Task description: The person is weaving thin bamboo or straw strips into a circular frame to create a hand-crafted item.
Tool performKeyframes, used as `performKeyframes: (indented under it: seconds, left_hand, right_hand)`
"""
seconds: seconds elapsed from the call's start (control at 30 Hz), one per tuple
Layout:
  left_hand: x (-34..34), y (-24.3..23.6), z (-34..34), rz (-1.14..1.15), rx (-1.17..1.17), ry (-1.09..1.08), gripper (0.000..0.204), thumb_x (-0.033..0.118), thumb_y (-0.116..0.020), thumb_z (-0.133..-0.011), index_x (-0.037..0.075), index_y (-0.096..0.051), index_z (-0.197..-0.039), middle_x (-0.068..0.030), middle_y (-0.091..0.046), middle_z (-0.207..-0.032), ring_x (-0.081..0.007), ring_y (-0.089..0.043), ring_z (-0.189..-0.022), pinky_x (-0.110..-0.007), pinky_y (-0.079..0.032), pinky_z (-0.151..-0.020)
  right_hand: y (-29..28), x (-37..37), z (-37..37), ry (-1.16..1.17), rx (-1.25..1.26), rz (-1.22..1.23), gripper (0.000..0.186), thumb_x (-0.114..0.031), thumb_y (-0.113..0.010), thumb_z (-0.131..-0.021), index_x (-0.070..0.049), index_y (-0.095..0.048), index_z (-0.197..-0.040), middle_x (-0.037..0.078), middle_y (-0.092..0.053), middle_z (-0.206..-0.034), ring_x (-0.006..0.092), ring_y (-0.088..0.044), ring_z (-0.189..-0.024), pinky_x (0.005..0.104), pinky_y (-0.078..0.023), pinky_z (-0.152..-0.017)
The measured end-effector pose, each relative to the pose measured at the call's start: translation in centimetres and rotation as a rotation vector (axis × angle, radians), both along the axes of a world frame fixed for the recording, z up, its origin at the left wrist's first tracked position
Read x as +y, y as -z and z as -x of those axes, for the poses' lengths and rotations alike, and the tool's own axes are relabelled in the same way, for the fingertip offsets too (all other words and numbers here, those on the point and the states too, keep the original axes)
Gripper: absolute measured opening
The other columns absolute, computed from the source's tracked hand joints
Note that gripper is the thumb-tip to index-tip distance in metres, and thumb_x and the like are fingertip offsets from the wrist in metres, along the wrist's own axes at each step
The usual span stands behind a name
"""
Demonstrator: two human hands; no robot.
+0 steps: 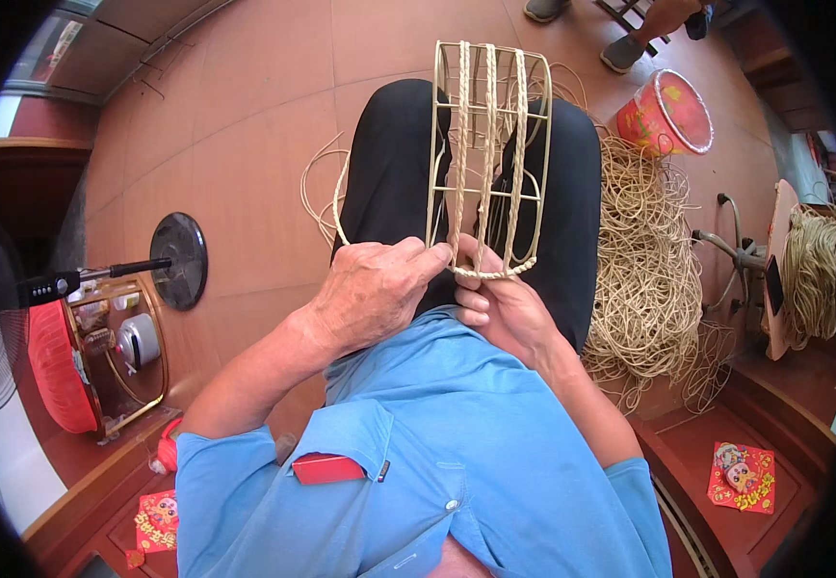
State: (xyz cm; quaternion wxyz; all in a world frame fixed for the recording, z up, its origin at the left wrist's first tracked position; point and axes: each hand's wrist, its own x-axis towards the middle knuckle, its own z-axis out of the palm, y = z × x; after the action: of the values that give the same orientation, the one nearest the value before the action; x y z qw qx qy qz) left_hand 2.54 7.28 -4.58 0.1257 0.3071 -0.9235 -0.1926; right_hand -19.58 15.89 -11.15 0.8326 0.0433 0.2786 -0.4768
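Frame [507,195] is resting over the legs [389,144], its near end sitting at the shirt [457,395]. Three twisted strands [490,96] are running lengthwise; the near rim [526,265] is carrying wrapped cord.

Left hand [375,289] is pinching at the near left corner, thumb and forefinger closed; can't tell if it's catching strand, frame or both. Right hand [509,313] is curling its fingers at the rim, partly hidden, seemingly bracing it.

For a tidy wrap: one hand should be bracing the rim, the other holding tension, each turn lying snug beside its neighbour, not crossing. Strand spacing is looking fairly even; worth preserving.

Watch slack: a loop [341,197] is lying by the left leg and could be snagging. Pile [644,279] is sitting right.
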Motion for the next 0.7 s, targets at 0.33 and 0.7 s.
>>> performKeyframes:
  seconds: [0.33, 0.7]
  left_hand:
    - [-1.8, -1.6, 0.1, -0.038, -0.127, 0.101, 0.027, 0.010, -0.071, -0.097, 0.011, -0.070, -0.124, -0.0092, -0.069, -0.093, -0.0333, -0.073, -0.079, -0.045, -0.058, -0.069]
    - [-5.2, -5.0, -0.4, 0.006, -0.110, 0.132, 0.020, 0.009, -0.077, -0.094, 0.011, -0.078, -0.114, -0.0064, -0.073, -0.100, -0.0288, -0.069, -0.097, -0.046, -0.051, -0.094]
  right_hand:
    - [3.2, -2.8, -0.8, -0.072, -0.344, 0.130, 0.038, -0.030, -0.075, -0.110, -0.010, -0.069, -0.142, -0.010, -0.042, -0.073, 0.0044, -0.029, -0.058, 0.0239, -0.028, -0.052]
    - [2.7, -2.8, -0.7, -0.043, -0.127, 0.150, 0.019, -0.029, -0.069, -0.114, -0.011, -0.067, -0.121, -0.009, -0.046, -0.077, 0.0030, -0.035, -0.063, 0.0229, -0.031, -0.058]
